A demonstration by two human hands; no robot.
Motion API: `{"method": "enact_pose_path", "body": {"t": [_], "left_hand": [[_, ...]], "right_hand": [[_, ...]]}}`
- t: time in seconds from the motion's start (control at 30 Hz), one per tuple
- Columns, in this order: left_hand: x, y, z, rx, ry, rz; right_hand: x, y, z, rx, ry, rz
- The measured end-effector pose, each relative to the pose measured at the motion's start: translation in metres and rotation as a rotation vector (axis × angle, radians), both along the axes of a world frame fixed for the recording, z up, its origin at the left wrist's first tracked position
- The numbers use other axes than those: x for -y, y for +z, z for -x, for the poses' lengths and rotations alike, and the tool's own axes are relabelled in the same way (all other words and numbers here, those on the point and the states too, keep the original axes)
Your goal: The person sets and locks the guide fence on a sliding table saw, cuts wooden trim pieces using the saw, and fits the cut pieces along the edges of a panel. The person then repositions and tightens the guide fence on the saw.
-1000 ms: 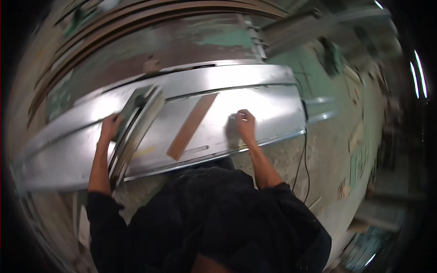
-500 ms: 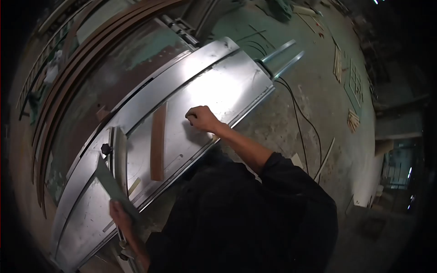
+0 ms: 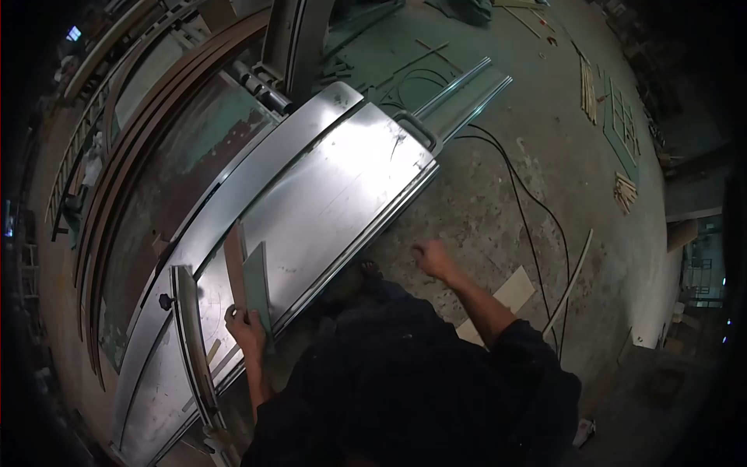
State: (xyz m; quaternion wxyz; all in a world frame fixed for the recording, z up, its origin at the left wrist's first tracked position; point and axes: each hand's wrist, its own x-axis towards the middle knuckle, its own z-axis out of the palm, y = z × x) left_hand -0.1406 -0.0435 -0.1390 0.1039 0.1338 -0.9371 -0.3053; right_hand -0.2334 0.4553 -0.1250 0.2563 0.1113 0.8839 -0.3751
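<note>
My left hand point(image 3: 247, 331) is closed at the near edge of the shiny metal machine table. It grips a narrow grey-green board point(image 3: 255, 284), which stands tilted over the metal. Right beside that board lies a reddish-brown wood strip point(image 3: 235, 268); its lower end meets my fingertips, and I cannot tell whether they grip it too. Off the table, above the concrete floor, my right hand point(image 3: 436, 259) is curled into a loose fist with nothing seen sticking out of it. The metal table point(image 3: 311, 187) has a long curved slot along its far side.
A metal fence bar point(image 3: 191, 335) with a black knob point(image 3: 165, 301) crosses the table on the left. Long curved brown strips point(image 3: 117, 194) lie beyond. Black cables point(image 3: 529, 202), a pale board point(image 3: 517, 292) and wood bundles point(image 3: 587, 93) are on the floor at right.
My left hand has brought the grey-green board rightward, past the fence bar, to the brown strip. My right hand has left the tabletop and moved right over the floor. The view has shifted.
</note>
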Motion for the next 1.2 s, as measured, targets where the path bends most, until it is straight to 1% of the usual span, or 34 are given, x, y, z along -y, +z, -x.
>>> {"method": "enact_pose_path", "body": {"t": [0.03,0.07,0.13,0.17,0.2,0.23,0.27,0.3,0.33,0.37,0.4,0.43,0.47,0.5,0.53,0.57,0.6,0.63,0.67,0.7,0.73,0.77,0.8,0.83,0.87,0.9,0.97,1.03,1.07,1.1,1.17,1.2], "left_hand": [[0.002,-0.002,0.002,0.100,0.053,-0.065],[0.000,-0.001,0.006,0.201,0.110,-0.132],[-0.012,-0.003,0.013,0.213,0.126,-0.126],[-0.012,-0.003,0.014,0.224,0.140,-0.124],[-0.007,-0.022,0.013,0.200,0.126,-0.105],[0.000,-0.040,0.013,0.294,0.113,-0.151],[-0.004,-0.057,0.011,0.190,0.123,-0.032],[-0.017,-0.046,0.017,0.053,0.174,0.016],[-0.021,-0.052,0.015,0.103,0.223,0.040],[-0.023,-0.076,0.018,0.273,0.213,0.112],[-0.038,-0.028,0.020,0.142,0.275,0.041],[-0.039,-0.015,0.023,0.188,0.273,0.018],[-0.045,0.018,0.030,0.416,0.312,-0.035],[-0.043,0.026,0.029,0.386,0.314,-0.046],[-0.036,0.024,0.030,0.372,0.314,-0.119],[-0.023,0.003,0.034,0.353,0.312,-0.021],[-0.037,-0.004,0.036,0.363,0.336,-0.015],[-0.039,-0.005,0.036,0.338,0.375,-0.006],[-0.037,-0.012,0.038,0.373,0.377,-0.026],[-0.035,-0.010,0.031,0.404,0.373,-0.044],[-0.032,0.002,0.016,0.389,0.396,-0.038],[-0.036,0.012,0.003,0.353,0.402,-0.117],[-0.042,0.028,-0.011,0.316,0.404,-0.197],[-0.048,0.042,-0.027,0.302,0.415,-0.199],[-0.052,0.055,-0.046,0.222,0.384,-0.386],[-0.057,0.068,-0.071,0.135,0.359,-0.571],[-0.075,0.090,-0.120,-0.101,0.344,-0.675],[-0.089,0.083,-0.164,-0.296,0.453,-0.723],[-0.097,0.095,-0.193,-0.358,0.531,-0.743],[-0.098,0.091,-0.220,-0.377,0.578,-0.732],[-0.099,0.090,-0.270,-0.421,0.867,-0.788],[-0.098,0.091,-0.300,-0.525,0.864,-0.792]], "right_hand": [[0.002,-0.005,0.008,-0.255,0.029,-0.025],[-0.004,-0.006,0.018,-0.261,0.038,-0.018],[-0.015,-0.007,0.036,0.105,-0.284,0.396],[-0.025,-0.001,0.038,0.070,-0.330,0.527],[-0.038,0.007,0.042,0.048,-0.343,0.662],[-0.048,0.008,0.053,0.193,-0.513,0.787],[-0.060,-0.008,0.064,0.185,-0.481,0.950],[-0.062,0.004,0.075,0.241,-0.473,1.035],[-0.093,-0.045,0.091,0.291,-0.429,1.168],[-0.074,-0.019,0.099,0.125,-0.651,0.781],[-0.065,-0.012,0.111,0.097,-0.520,0.790],[-0.122,-0.104,0.158,0.176,-0.479,0.855],[-0.088,-0.123,0.198,0.267,-0.315,0.861],[-0.055,-0.135,0.218,0.499,-0.206,1.000],[-0.033,-0.141,0.224,0.721,-0.137,1.120],[-0.010,-0.142,0.225,0.934,-0.093,1.226],[-0.027,-0.143,0.212,1.123,-0.053,1.358],[-0.014,-0.110,0.192,1.317,-0.025,1.457],[0.032,-0.092,0.171,0.804,-0.014,1.187],[0.100,-0.043,0.130,0.292,-0.006,0.907],[0.129,-0.024,0.112,0.398,0.154,0.937],[0.162,-0.004,0.082,0.290,0.164,0.641],[0.193,0.030,0.047,0.229,0.281,0.516],[0.207,0.019,0.036,0.179,0.450,0.556],[0.225,0.019,0.022,0.278,0.498,0.635],[0.244,0.018,-0.001,0.264,0.538,0.680],[0.282,0.020,-0.046,0.351,0.716,0.902],[0.313,0.024,-0.101,0.385,0.736,0.848],[0.325,0.073,-0.155,0.407,0.638,0.856],[0.341,0.066,-0.176,0.429,0.685,0.851],[0.371,0.055,-0.217,0.486,0.829,0.964],[0.383,0.053,-0.240,0.551,0.833,1.039]]}}
